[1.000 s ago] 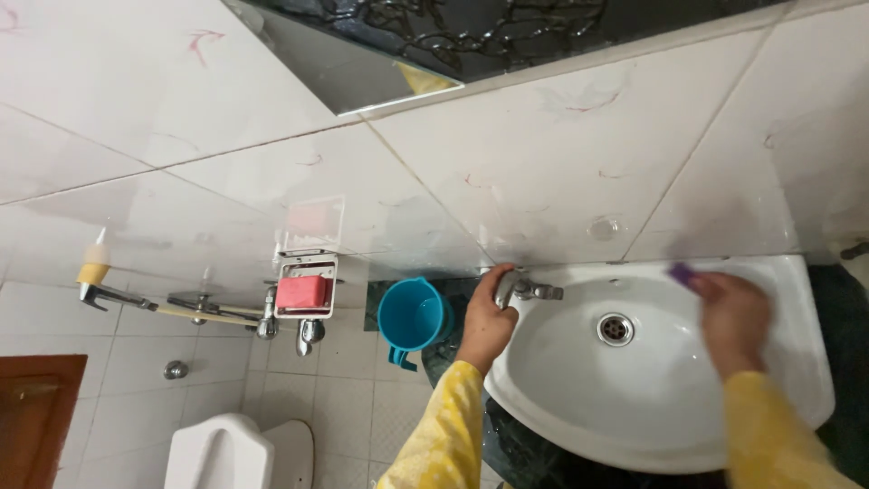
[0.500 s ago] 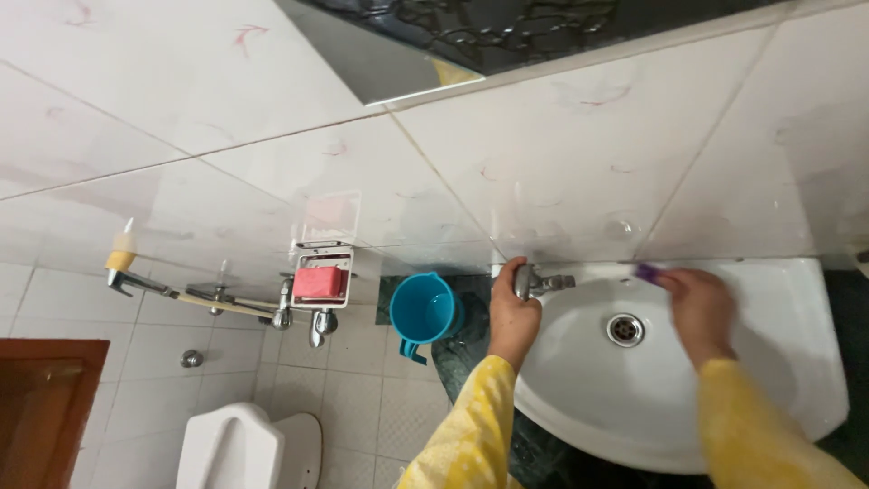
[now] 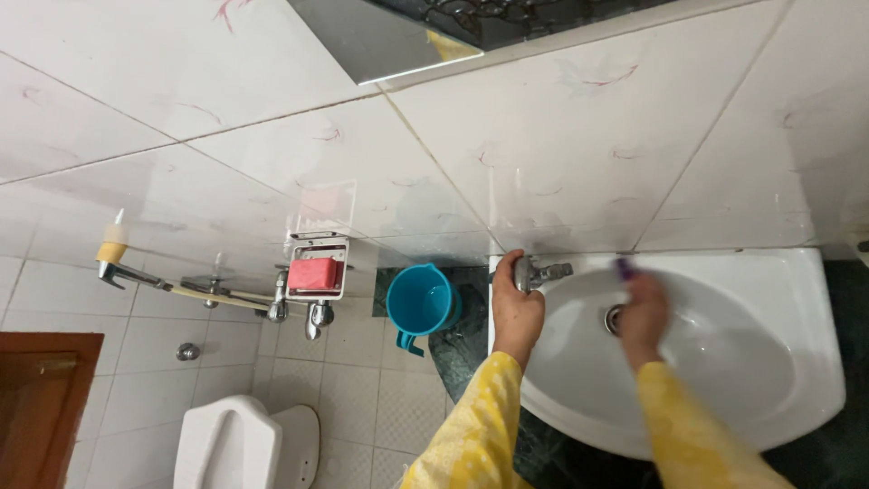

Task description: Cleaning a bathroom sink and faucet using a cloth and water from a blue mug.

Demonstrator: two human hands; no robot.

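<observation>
A white wall-hung sink fills the right of the view. My left hand is closed around the chrome tap at the sink's back left corner. My right hand is inside the bowl, blurred, gripping a small purple scrubber whose tip shows above the fingers. This hand covers most of the drain. Both arms wear yellow sleeves.
A blue plastic mug sits left of the sink. A wall soap rack holds a red soap bar above chrome taps. A white toilet stands below, a wooden door at far left, a mirror above.
My right hand has swept left across the bowl with the purple scrubber, from the sink's right side to over the drain. My left hand stays on the tap.
</observation>
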